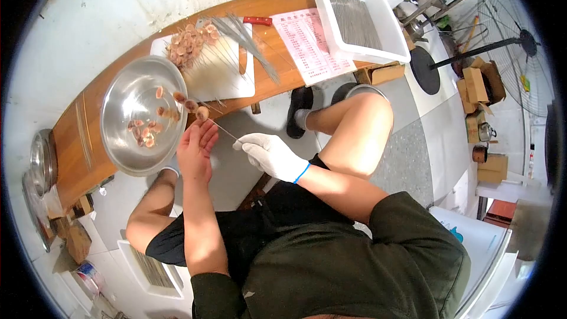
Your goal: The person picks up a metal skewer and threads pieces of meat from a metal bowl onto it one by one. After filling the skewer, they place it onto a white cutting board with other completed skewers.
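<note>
In my gloved right hand (269,155) the fingers pinch the near end of a thin skewer (225,130), which slants up and left. Several round brownish-pink food pieces (191,106) sit in a line along it, over the rim of a steel bowl (116,136). My bare left hand (198,145) has its fingertips at the nearest piece (202,113), partly curled round it. More cut pieces (143,133) lie inside the bowl. Beyond my hands, a heap of similar pieces (189,46) rests on a white cutting board (207,77), with loose skewers (248,41) beside it.
A red-handled knife (257,21) and a printed pink sheet (304,44) lie on the curved wooden table (80,136). At the right end stands a white bin (387,38) of skewers. Metal dishes (42,159) are at left. A floor fan (472,53) and cardboard boxes (475,85) stand right.
</note>
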{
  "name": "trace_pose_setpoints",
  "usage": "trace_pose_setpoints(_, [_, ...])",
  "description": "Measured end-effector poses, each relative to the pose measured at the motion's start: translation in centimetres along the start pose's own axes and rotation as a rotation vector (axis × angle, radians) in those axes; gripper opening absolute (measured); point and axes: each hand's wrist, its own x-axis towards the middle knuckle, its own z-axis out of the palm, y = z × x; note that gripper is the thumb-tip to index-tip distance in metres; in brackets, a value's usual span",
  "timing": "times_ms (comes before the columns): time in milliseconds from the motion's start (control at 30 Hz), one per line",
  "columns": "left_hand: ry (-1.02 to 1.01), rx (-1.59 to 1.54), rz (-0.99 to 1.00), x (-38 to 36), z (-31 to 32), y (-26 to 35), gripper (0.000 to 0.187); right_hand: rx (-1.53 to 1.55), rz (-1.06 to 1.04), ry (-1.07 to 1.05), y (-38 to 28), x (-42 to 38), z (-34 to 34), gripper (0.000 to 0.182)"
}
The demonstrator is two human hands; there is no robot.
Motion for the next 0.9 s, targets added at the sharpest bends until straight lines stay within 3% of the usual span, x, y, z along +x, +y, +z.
trace_pose_setpoints(67, [0.006,0.048,0.047,0.0,-1.1,1.1,0.029,-0.012,-0.015,0.053,-1.2,0.3,-0.6,0.029])
trace_pose_setpoints(167, [0.032,0.125,0.131,-0.1,-3.6,3.7,0.030,-0.309,-0.263,0.132,-2.7,2.7,-2.4,0.029])
trace_pose_setpoints(233, [0.069,0.192,0.154,-0.2,-5.1,6.2,0.030,-0.265,-0.135,0.158,-4.6,4.4,-3.1,0.029])
trace_pose_setpoints(300, [0.143,0.291,0.174,-0.3,-5.8,8.7,0.029,-0.625,-0.594,0.244,-1.9,8.5,-5.0,0.028])
trace_pose_setpoints(400, [0.093,0.325,0.290,0.6,-7.7,11.7,0.028,-0.391,-0.177,0.238,-4.9,11.4,-5.1,0.028])
trace_pose_setpoints(567, [0.138,0.396,0.360,2.8,-7.9,14.1,0.026,-0.170,-0.234,0.231,-3.8,19.3,-6.5,0.021])
trace_pose_setpoints(633, [0.136,0.368,0.345,3.5,-7.8,14.2,0.026,0.175,0.055,0.199,-4.6,20.8,-6.1,0.021])
trace_pose_setpoints(767, [0.104,0.346,0.337,3.5,-6.7,14.5,0.026,0.059,0.118,0.198,-1.7,23.9,-6.5,0.019])
trace_pose_setpoints(900, [0.068,0.333,0.363,3.3,-7.2,15.0,0.026,-0.441,0.050,0.211,-3.1,22.6,-6.0,0.022])
